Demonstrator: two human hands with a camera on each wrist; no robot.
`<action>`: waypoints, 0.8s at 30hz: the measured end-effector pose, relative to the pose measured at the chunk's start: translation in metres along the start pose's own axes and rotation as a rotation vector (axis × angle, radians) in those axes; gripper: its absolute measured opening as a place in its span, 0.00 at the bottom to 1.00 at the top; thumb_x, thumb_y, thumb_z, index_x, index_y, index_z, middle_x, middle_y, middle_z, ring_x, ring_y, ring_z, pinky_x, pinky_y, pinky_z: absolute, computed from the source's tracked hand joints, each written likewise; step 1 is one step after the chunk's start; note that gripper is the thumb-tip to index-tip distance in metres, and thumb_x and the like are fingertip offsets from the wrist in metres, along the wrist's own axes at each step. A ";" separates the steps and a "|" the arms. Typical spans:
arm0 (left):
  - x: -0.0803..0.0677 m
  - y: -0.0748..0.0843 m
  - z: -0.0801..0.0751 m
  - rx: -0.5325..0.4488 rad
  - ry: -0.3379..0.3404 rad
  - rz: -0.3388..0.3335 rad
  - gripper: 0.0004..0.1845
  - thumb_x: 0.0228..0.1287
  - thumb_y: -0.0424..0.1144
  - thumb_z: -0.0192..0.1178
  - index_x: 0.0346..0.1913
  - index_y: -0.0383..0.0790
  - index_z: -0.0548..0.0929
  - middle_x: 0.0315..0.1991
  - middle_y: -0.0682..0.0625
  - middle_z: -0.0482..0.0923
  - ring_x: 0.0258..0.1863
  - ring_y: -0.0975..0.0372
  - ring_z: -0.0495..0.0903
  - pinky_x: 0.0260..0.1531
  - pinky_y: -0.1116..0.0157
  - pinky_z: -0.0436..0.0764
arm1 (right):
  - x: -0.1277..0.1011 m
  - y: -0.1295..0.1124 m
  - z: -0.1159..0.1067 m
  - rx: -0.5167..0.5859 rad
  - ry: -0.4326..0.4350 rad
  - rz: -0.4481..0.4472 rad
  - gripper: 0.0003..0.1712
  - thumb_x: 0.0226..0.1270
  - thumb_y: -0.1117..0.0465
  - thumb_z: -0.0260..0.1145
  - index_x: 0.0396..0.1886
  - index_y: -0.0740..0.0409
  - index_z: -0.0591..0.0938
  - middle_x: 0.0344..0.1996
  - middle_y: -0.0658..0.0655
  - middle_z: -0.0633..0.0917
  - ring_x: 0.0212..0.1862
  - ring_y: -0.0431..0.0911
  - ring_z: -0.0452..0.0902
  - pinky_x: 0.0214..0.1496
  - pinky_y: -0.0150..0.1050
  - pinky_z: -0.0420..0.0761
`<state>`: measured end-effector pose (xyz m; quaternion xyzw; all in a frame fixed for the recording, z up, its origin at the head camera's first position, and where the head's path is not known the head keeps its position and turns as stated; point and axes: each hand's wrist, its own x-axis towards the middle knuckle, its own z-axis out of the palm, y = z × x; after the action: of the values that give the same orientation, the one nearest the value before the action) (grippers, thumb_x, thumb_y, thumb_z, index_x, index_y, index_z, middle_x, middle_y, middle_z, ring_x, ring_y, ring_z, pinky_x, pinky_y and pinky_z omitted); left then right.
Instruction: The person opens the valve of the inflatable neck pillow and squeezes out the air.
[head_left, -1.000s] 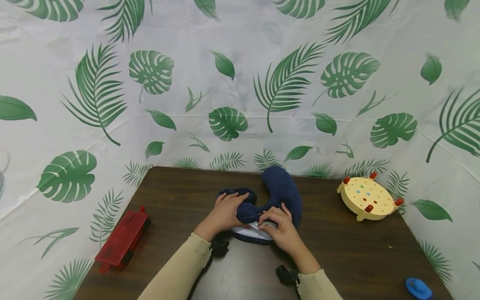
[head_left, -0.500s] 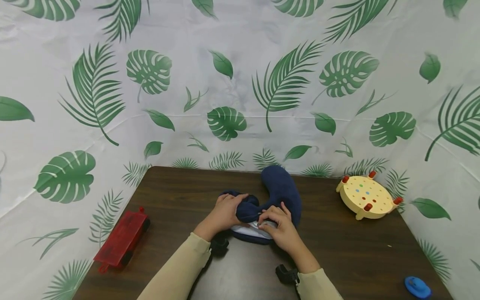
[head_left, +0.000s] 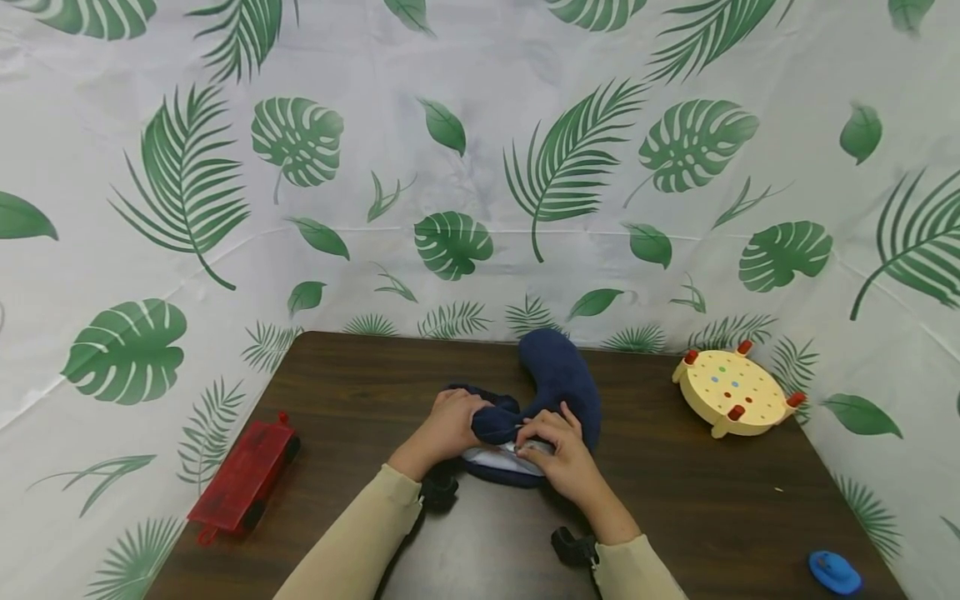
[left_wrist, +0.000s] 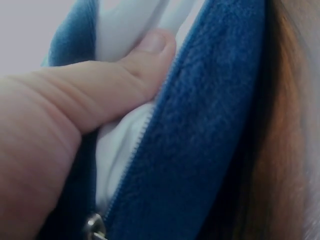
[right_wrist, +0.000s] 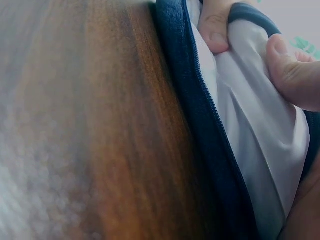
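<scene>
While the pillow (head_left: 558, 392), mid-table, is being gripped at its open zipper (left_wrist: 131, 155) by both the left hand (head_left: 450, 425) and right hand (head_left: 558, 454), the white liner (right_wrist: 255, 135) is probably being risked in the teeth.

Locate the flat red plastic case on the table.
In the head view, the flat red plastic case lies at the dark wooden table's left edge, left of the left hand.

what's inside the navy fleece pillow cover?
Through the open zip of the navy fleece pillow cover a white inner cushion shows; both hands' fingers dig in there. The rest of it stays covered by fleece.
</scene>
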<state>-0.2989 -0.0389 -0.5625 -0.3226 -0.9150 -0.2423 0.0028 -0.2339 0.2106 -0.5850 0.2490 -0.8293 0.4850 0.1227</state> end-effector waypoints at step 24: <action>-0.003 0.003 0.002 -0.053 -0.048 -0.112 0.31 0.64 0.52 0.79 0.70 0.51 0.87 0.76 0.48 0.79 0.76 0.40 0.69 0.62 0.34 0.64 | 0.000 0.000 0.000 0.018 -0.018 -0.010 0.14 0.60 0.64 0.82 0.34 0.39 0.88 0.39 0.44 0.86 0.59 0.54 0.86 0.84 0.69 0.37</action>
<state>-0.2946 -0.0376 -0.5634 -0.2764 -0.9247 -0.2584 -0.0410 -0.2344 0.2103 -0.5852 0.2583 -0.8247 0.4897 0.1155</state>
